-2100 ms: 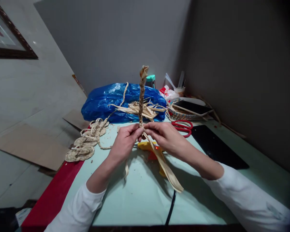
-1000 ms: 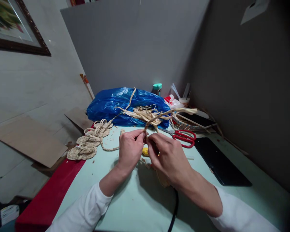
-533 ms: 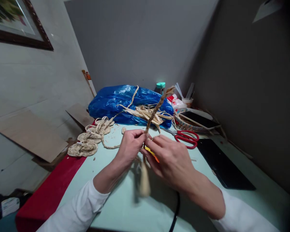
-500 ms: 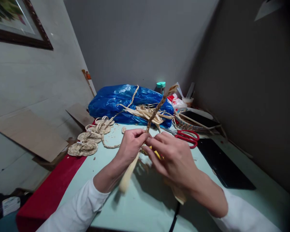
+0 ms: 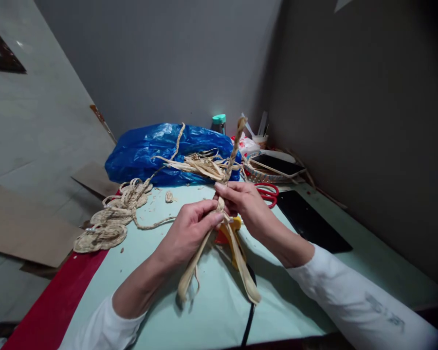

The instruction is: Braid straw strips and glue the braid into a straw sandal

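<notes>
Seen from your head camera, a slim braid of tan and brown dried plant fibre rises from between your hands, tilted slightly right above a pale green tabletop. Your left hand pinches its lower end between thumb and forefinger. Your right hand grips it just above, thumb on the near side, fingers curled behind and partly hidden. Two long, flat, cream-coloured loose strips hang below, splayed apart.

Beneath the hands lies a yellow and orange tool; near it, a black cord runs toward you. Beyond, a crinkled blue plastic bag stands behind a heap of dry straw-coloured strips. To your left are coiled, looped beige braidwork pieces; to your right, red-handled scissors and a flat black rectangular panel.
</notes>
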Demonstrator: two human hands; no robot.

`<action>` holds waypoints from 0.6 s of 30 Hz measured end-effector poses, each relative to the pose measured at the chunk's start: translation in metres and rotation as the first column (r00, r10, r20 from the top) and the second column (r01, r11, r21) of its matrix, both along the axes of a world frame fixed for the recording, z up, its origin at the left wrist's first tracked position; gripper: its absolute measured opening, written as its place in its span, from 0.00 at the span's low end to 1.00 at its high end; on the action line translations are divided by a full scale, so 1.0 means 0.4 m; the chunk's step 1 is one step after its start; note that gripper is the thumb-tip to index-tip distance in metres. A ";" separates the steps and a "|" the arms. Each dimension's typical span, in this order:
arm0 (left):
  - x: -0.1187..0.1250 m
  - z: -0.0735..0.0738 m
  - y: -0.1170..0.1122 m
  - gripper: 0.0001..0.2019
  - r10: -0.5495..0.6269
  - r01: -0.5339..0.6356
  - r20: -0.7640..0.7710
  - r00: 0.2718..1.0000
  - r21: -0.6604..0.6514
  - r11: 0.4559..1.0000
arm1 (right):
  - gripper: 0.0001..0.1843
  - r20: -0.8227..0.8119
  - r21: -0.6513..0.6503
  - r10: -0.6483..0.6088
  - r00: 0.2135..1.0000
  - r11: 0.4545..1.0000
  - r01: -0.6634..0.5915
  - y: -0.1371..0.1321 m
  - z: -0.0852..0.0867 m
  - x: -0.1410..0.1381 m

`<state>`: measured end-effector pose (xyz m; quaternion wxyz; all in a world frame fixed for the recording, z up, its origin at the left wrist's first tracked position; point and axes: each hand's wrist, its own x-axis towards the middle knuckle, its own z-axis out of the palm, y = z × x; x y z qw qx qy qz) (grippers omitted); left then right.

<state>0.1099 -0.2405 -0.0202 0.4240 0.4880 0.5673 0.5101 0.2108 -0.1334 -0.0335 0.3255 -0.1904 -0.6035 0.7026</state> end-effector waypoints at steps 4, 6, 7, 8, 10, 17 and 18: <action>-0.011 -0.019 0.005 0.12 0.086 -0.090 -0.143 0.986 -0.021 0.996 | 0.22 0.008 -0.153 0.060 0.998 0.987 -0.058 0.002 -0.021 -0.011; -0.014 -0.025 0.002 0.13 0.110 -0.120 -0.162 0.981 -0.052 0.991 | 0.21 -0.017 -0.151 0.028 0.999 0.988 -0.030 0.016 -0.019 -0.006; -0.015 -0.026 -0.001 0.13 0.105 -0.117 -0.171 0.980 -0.059 0.991 | 0.20 -0.040 -0.147 0.003 0.999 0.989 -0.009 0.028 -0.014 -0.001; -0.015 -0.026 -0.005 0.13 0.100 -0.114 -0.187 0.977 -0.068 0.991 | 0.20 -0.069 -0.146 -0.023 0.997 0.989 0.013 0.040 -0.007 0.006; -0.015 -0.025 -0.014 0.14 0.101 -0.124 -0.241 0.965 -0.083 0.989 | 0.19 -0.133 -0.154 -0.064 0.989 0.987 0.043 0.067 0.009 0.023; -0.017 -0.020 -0.027 0.15 0.142 -0.168 -0.237 0.961 -0.095 0.981 | 0.15 -0.263 -0.205 -0.012 0.965 0.978 -0.044 0.088 0.039 0.053; -0.019 -0.019 -0.027 0.15 0.149 -0.173 -0.230 0.962 -0.090 0.981 | 0.14 -0.283 -0.223 0.012 0.959 0.972 -0.078 0.085 0.039 0.054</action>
